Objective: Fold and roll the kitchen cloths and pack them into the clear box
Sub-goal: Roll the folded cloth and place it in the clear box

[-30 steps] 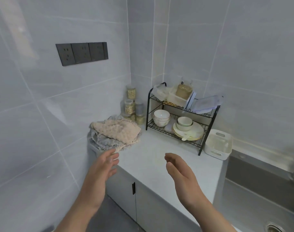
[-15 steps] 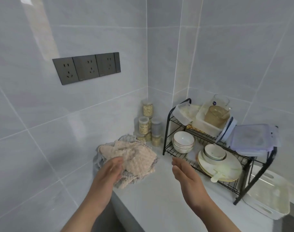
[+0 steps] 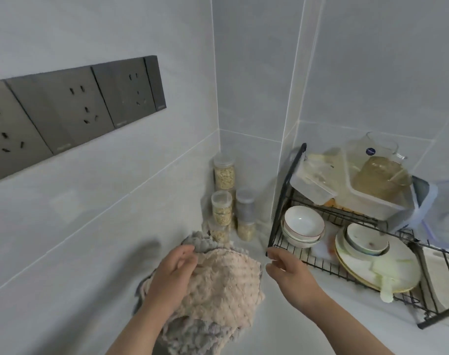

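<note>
A pile of fluffy kitchen cloths lies on the white counter (image 3: pixel 307 326) against the left wall. A beige cloth (image 3: pixel 226 285) is on top and a grey cloth (image 3: pixel 201 243) shows beneath it. My left hand (image 3: pixel 172 278) rests on the left side of the beige cloth, its fingers curled into the fabric at the top edge. My right hand (image 3: pixel 292 275) hovers just right of the pile, fingers relaxed, holding nothing. Clear plastic boxes (image 3: pixel 313 185) sit on the top shelf of the black wire rack (image 3: pixel 286 196).
Several clear jars of grain (image 3: pixel 224 172) stand in the corner behind the cloths. The rack's lower shelf holds white bowls (image 3: pixel 304 222) and plates (image 3: pixel 397 267). Dark wall sockets (image 3: pixel 75 111) are on the left wall.
The view has come much closer to the corner. My left hand has moved up onto the beige cloth and curled into it. My right hand has drawn near the pile's right edge.
</note>
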A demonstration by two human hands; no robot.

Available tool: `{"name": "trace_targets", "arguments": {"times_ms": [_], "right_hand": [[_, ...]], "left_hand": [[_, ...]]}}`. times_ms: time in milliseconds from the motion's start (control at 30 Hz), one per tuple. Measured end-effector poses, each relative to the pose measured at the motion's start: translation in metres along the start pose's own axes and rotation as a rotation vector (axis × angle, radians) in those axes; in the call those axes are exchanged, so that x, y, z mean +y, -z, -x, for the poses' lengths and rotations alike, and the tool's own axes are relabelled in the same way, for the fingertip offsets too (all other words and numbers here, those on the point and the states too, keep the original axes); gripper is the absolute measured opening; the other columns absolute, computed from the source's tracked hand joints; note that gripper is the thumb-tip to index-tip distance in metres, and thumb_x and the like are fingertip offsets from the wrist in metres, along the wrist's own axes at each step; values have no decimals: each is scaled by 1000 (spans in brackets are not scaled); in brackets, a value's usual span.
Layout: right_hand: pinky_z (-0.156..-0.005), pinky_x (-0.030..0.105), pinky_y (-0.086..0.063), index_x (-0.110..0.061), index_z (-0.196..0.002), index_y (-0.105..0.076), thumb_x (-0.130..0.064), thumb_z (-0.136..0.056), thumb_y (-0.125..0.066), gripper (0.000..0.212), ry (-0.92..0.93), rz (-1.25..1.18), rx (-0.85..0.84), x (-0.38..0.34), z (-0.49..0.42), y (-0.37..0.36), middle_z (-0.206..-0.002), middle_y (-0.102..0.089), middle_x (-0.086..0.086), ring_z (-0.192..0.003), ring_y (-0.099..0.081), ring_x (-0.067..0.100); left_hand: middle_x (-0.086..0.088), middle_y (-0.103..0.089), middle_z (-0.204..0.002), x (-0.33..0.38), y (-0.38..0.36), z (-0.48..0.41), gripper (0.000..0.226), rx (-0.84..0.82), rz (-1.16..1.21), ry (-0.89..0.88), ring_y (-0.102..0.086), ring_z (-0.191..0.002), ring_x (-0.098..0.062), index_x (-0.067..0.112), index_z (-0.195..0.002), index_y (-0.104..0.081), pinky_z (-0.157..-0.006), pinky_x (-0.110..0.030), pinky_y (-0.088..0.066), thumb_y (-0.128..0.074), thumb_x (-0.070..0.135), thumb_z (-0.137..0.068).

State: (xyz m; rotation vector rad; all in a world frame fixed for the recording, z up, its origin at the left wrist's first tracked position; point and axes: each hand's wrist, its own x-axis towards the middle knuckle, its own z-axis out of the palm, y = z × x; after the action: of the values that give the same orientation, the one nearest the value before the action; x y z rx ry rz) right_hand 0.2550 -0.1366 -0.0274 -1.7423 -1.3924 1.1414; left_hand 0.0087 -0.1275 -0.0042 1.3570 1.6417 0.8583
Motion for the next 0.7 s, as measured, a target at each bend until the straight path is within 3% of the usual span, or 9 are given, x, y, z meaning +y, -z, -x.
{"name": "trace_targets", "arguments": {"times_ms": [167, 300, 400, 533, 600, 700], "right_hand": [[-91, 20, -37, -23, -133, -54, -20, -97, -53, 36, -124, 73, 69, 3, -57, -32, -128, -54, -7, -119, -50, 10], [-71, 9, -44, -19, -132, -57, -16, -96, -49, 36, -213, 180, 48, 20, -83, -46, -114, -59, -6, -104, -62, 17], [-81, 20, -47, -19, -129, -60, -16, -95, -48, 36, -238, 272, 49, 35, -98, -51, -122, -64, -2, -104, -64, 19], [-87, 21, -46, -21, -134, -57, -19, -94, -51, 40, -187, 371, 18, 55, -114, -55, -132, -59, -6, -108, -60, 16], [-89, 22, -46, -21, -131, -58, -21, -92, -55, 39, -130, 430, -8, 63, -119, -56, -125, -62, -5, -107, -60, 16], [-84, 25, -50, -23, -105, -69, -22, -90, -58, 19, -27, 496, 23, 78, -122, -59, -101, -67, -7, -93, -62, 14]], "left_hand": [[13, -54, -126, -26, -2, -75, 38, -157, -270, -11, -54, -110, -6, 29, -133, -51, -93, -28, -44, -50, 35, -96], [-1, -49, -140, -53, -17, -103, 45, -263, -567, -85, -51, -124, -16, 19, -140, -45, -101, -30, -42, -48, 27, -96], [-3, -50, -135, -66, -24, -110, 43, -250, -677, -169, -56, -116, -18, 18, -137, -45, -93, -30, -44, -49, 20, -94], [-3, -53, -128, -77, -29, -114, 38, -197, -808, -264, -59, -110, -21, 19, -130, -50, -83, -30, -46, -50, 16, -92], [-2, -55, -118, -78, -29, -115, 29, -164, -843, -279, -62, -94, -20, 20, -119, -54, -67, -28, -45, -50, 14, -91], [5, -50, -90, -84, -29, -116, 7, -106, -879, -312, -48, -65, -11, 19, -91, -48, -52, -25, -35, -51, 13, -91]]}}
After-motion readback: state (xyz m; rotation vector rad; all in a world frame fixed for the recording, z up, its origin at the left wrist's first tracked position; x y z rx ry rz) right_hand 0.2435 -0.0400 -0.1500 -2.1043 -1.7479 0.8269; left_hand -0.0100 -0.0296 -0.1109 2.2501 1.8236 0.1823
